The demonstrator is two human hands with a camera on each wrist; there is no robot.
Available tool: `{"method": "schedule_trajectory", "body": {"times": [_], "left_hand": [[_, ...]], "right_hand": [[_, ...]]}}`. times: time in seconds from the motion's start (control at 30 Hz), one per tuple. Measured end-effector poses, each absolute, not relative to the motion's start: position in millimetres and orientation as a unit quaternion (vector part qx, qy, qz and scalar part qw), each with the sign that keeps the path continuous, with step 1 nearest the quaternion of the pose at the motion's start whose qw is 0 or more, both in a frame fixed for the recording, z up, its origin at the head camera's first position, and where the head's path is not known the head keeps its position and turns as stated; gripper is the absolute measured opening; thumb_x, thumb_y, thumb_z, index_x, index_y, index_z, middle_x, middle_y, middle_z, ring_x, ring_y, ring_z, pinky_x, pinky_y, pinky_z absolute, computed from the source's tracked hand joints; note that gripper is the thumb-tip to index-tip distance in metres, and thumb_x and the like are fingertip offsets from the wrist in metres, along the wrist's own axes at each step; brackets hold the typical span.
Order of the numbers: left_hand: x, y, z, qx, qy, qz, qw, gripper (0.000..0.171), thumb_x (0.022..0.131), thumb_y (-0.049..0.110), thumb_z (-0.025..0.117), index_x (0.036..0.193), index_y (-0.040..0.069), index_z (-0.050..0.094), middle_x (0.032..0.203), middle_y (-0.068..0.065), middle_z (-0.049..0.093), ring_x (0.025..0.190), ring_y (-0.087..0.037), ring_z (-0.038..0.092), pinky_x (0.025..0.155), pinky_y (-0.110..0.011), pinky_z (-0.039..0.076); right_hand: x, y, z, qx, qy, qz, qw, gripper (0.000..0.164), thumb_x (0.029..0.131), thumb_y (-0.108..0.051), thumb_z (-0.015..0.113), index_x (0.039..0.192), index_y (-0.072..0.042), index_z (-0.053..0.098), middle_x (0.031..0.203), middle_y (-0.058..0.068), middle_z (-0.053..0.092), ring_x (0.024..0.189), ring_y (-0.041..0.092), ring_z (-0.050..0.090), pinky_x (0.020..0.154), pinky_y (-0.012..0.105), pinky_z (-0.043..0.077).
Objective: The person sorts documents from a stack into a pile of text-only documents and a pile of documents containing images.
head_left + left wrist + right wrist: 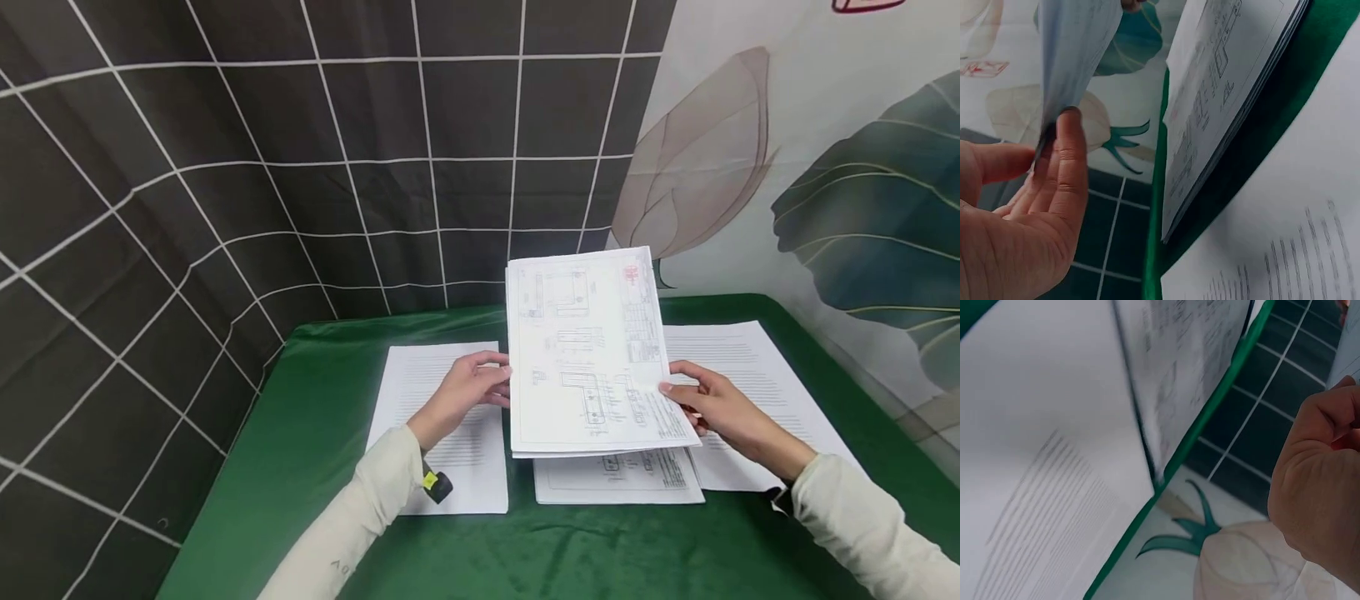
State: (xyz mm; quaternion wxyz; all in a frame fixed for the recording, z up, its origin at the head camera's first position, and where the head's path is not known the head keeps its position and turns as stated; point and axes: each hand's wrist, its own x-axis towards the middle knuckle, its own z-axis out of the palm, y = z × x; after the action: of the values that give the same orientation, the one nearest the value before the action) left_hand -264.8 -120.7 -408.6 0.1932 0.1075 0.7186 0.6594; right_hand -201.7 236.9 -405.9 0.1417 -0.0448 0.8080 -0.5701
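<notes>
A thin stack of technical drawing sheets (592, 350) is held up above the table, its printed side facing me and a red stamp in its upper right corner. My left hand (465, 392) pinches its left edge between thumb and fingers, as the left wrist view shows on the raised sheets (1072, 56). On the right edge, low down, my right hand (723, 408) grips the paper with the thumb in front. Beneath lies another pile of drawings (622, 487), mostly covered by the raised sheets in the head view.
Text-printed paper (446, 479) lies left of the drawing pile, and more text-printed paper (757, 375) lies to its right. All rest on a green cloth-covered table (300, 467). A dark gridded curtain (390, 167) and a leaf-patterned one (705, 150) hang behind.
</notes>
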Motion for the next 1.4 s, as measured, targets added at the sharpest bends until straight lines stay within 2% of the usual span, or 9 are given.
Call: {"method": "schedule_trajectory", "body": {"times": [0.13,0.3,0.6,0.87,1.1,1.4], "left_hand": [[-268,-107,-411,0.129,0.722,0.648,0.207,0.037,0.092,0.013,0.060,0.126,0.001,0.053,0.099,-0.014,0.071,0.080,-0.022,0.070,0.073,-0.035,0.057],[-266,-96,-428,0.129,0.721,0.645,0.217,0.035,0.091,0.008,0.061,0.123,-0.001,0.053,0.097,-0.016,0.071,0.074,-0.021,0.070,0.070,-0.034,0.057],[-259,-102,-446,0.110,0.720,0.639,0.248,0.032,0.090,0.006,0.063,0.118,-0.004,0.052,0.093,-0.016,0.071,0.074,-0.023,0.070,0.068,-0.035,0.057],[-252,-104,-459,0.092,0.743,0.601,0.280,0.033,0.088,0.001,0.063,0.116,-0.007,0.048,0.082,-0.017,0.070,0.060,-0.017,0.065,0.058,-0.033,0.057],[-248,-103,-463,0.093,0.751,0.593,0.276,0.036,0.086,0.000,0.064,0.116,-0.006,0.045,0.081,-0.017,0.068,0.059,-0.019,0.065,0.057,-0.035,0.057],[-247,-101,-460,0.077,0.746,0.598,0.283,0.033,0.084,-0.002,0.064,0.110,-0.005,0.042,0.080,-0.019,0.061,0.054,-0.019,0.063,0.056,-0.036,0.057]], "right_hand": [[-197,250,-410,-0.037,0.814,-0.563,0.134,0.046,0.099,-0.028,0.050,0.135,-0.004,0.035,0.073,0.003,0.063,0.054,0.014,0.052,0.045,0.025,0.040],[-195,261,-422,-0.029,0.818,-0.554,0.153,0.048,0.099,-0.028,0.051,0.136,-0.003,0.034,0.067,0.002,0.056,0.053,0.013,0.049,0.047,0.026,0.041],[-198,258,-443,-0.021,0.815,-0.550,0.183,0.052,0.098,-0.028,0.053,0.137,0.000,0.034,0.072,0.006,0.059,0.054,0.013,0.049,0.048,0.023,0.042],[-199,253,-458,-0.030,0.834,-0.511,0.205,0.046,0.096,-0.029,0.055,0.129,0.001,0.044,0.063,0.005,0.052,0.052,0.012,0.048,0.045,0.023,0.041],[-199,250,-463,-0.039,0.855,-0.482,0.186,0.040,0.094,-0.027,0.057,0.122,0.001,0.049,0.060,0.006,0.051,0.049,0.014,0.047,0.042,0.025,0.039],[-203,247,-467,-0.018,0.873,-0.457,0.166,0.046,0.092,-0.030,0.062,0.122,0.002,0.047,0.063,0.006,0.054,0.050,0.017,0.049,0.042,0.026,0.040]]}}
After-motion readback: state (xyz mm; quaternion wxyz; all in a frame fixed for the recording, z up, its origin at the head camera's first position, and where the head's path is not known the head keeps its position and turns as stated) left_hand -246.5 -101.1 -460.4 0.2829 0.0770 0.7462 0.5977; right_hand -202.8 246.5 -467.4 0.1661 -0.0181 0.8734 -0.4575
